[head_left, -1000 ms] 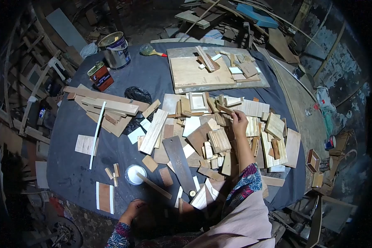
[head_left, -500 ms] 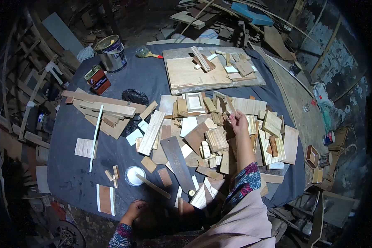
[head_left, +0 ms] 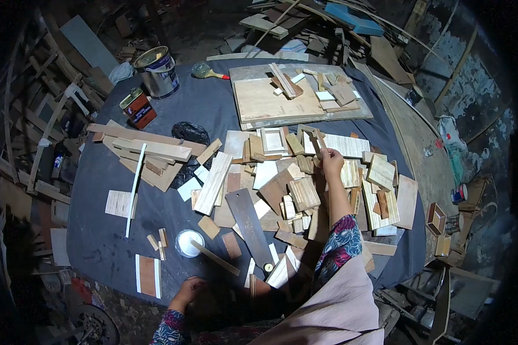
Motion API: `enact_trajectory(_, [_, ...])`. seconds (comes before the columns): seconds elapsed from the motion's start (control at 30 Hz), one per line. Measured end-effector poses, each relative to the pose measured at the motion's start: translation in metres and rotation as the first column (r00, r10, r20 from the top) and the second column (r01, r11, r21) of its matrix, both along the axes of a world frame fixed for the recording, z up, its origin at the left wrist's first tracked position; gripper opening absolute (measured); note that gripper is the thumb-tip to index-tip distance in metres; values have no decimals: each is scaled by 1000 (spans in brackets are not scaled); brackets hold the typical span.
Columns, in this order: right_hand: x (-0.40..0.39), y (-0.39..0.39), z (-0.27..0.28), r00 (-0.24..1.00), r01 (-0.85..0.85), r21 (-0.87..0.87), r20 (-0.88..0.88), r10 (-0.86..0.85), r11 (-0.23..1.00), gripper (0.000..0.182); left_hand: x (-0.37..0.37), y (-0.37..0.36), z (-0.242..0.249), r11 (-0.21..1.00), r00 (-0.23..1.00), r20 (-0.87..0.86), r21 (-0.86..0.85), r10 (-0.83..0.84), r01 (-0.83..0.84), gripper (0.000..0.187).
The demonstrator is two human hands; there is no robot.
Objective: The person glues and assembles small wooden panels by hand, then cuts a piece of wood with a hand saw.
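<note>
Over the far right part of a wood-scrap heap, my right hand [head_left: 331,163] pinches a narrow wood strip [head_left: 316,141], its far end above pale pieces. Just left of it is a small open wooden frame [head_left: 272,140]. A striped wood block [head_left: 304,193] lies nearer to me, beside my forearm. At the table's front edge my left hand [head_left: 190,289] rests with curled fingers, partly in shadow; whether anything is inside them is hidden. Closest to that hand are a thin wooden stick [head_left: 215,257], leaning on a tub of white paste [head_left: 189,244], and a brown panel with white edges [head_left: 148,276].
A dark cloth [head_left: 98,241] covers the table. At the back stand a paint can [head_left: 157,75] and a red tin [head_left: 138,108], near a brush [head_left: 209,72]. A large board [head_left: 276,103] bears more scraps. Long boards [head_left: 149,146] lie at left.
My right hand has shifted slightly, and the wood strip in it has turned a little. My left hand stays in place. The view has moved slightly.
</note>
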State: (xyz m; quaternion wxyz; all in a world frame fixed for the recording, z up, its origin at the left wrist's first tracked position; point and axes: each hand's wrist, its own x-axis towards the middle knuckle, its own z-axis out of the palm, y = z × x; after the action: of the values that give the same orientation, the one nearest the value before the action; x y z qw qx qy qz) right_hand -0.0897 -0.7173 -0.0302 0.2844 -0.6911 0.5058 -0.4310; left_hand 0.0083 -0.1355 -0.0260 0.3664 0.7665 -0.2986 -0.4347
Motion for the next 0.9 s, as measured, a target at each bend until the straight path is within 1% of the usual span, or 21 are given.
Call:
enact_trajectory(0.03, [0, -3, -3, 1000, 0, 1, -1, 0, 1000, 26, 0, 0, 0, 1000, 1000, -7, 26, -5, 5, 14])
enact_trajectory(0.1, [1, -8, -7, 990, -46, 246, 140, 11, 968, 28, 0, -1, 1, 999, 1000, -14, 51, -9, 10, 15])
enact_trajectory(0.13, [2, -2, 3, 990, -47, 245, 140, 13, 968, 28, -1, -1, 3, 999, 1000, 2, 37, -5, 4, 15])
enact_trajectory(0.2, [3, 10, 22, 963, -87, 369, 270, -18, 925, 25, -1, 0, 1, 1000, 1000, 18, 24, 2, -2, 15])
enact_trajectory(0.23, [4, 10, 20, 963, -87, 368, 270, -17, 926, 25, 0, 1, -2, 1000, 1000, 6, 18, 4, -4, 15])
enact_trajectory(0.3, [6, 10, 21, 973, -14, 179, 231, -28, 984, 18, 0, 3, -6, 1000, 1000, -5, 7, 5, -5, 15])
enact_trajectory(0.33, [6, 8, 22, 972, -13, 175, 232, -28, 984, 18, 0, 4, -7, 1000, 1000, 15, 10, -12, 12, 15])
enact_trajectory(0.4, [7, 9, 28, 971, 51, -16, 235, -46, 999, 16, 1, 5, -9, 1000, 999, 38, 9, -29, 29, 16])
enact_trajectory(0.43, [6, 12, 35, 970, 52, -18, 237, -47, 998, 16, 1, 5, -10, 998, 996, 72, 17, -56, 55, 16])
enact_trajectory(0.5, [3, 15, 51, 924, -45, 133, 383, -9, 990, 16, 1, 3, -6, 996, 991, 106, 22, -84, 82, 16])
enact_trajectory(0.53, [2, 13, 53, 924, -43, 127, 383, -9, 991, 16, 0, 0, 2, 999, 997, 63, 10, -53, 53, 17])
enact_trajectory(0.57, [2, 10, 56, 892, -69, 142, 452, -3, 987, 17, -1, -2, 6, 1000, 1000, 20, -1, -23, 23, 17])
enact_trajectory(0.6, [2, 6, 56, 855, -97, 155, 519, 3, 983, 18, 1, -2, 1, 1000, 999, 22, -6, -25, 25, 17])
enact_trajectory(0.67, [3, -3, 54, 851, -86, 129, 524, 6, 988, 18, 3, 5, -12, 998, 997, 36, -13, -61, 62, 18])
enact_trajectory(0.73, [5, -8, 52, 836, -70, 156, 548, -27, 985, 18, 3, 4, -8, 999, 998, 28, -1, -50, 50, 18])
enact_trajectory(0.77, [7, -9, 49, 833, -91, 182, 553, -26, 979, 17, 2, 4, -7, 999, 999, 18, 14, -41, 40, 18])
enact_trajectory(0.8, [5, -10, 44, 905, -74, 169, 425, -4, 983, 23, 2, 3, -6, 999, 999, 15, 13, -42, 42, 18])
enact_trajectory(0.83, [5, -11, 40, 962, 1, 104, 270, -29, 995, 26, 1, 2, -6, 999, 999, 6, 6, -33, 33, 17])
enact_trajectory(0.87, [5, -12, 36, 992, 62, 28, 112, -65, 998, 29, 0, 2, -5, 1000, 1000, -2, 0, -23, 23, 17])
enact_trajectory(0.9, [5, -15, 29, 992, 59, 30, 109, -62, 998, 29, 1, 2, -5, 1000, 1000, -5, 2, -19, 19, 17])
